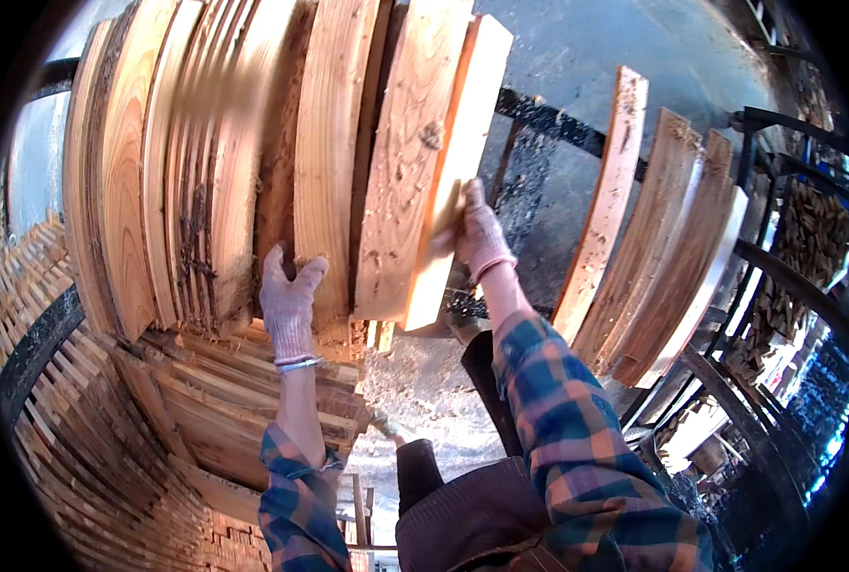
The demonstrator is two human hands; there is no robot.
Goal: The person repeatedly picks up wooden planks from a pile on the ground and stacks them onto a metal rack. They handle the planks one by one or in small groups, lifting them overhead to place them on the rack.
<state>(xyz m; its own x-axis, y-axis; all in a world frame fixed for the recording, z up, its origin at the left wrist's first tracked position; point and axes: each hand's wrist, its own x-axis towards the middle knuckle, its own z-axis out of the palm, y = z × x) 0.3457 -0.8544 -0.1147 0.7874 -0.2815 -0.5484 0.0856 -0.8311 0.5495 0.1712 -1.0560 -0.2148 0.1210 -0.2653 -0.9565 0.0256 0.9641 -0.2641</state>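
1. A second group of planks [653, 238] leans against a black metal rail [558, 124] at right.
2. Flat-stacked boards [91, 439] fill the lower left.
3. Sawdust-strewn ground [424, 391] lies below.
4. A dark metal rack [787, 267] stands at far right.

Pale knit gloves, blue-and-orange plaid sleeves, dark brown corduroy trousers.

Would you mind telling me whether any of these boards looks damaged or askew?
The outermost board, gripped by the right hand, tilts away from the leaning stack. The plank beside it has a dark knot and rough patches. The left hand rests on the stack's lower edge.
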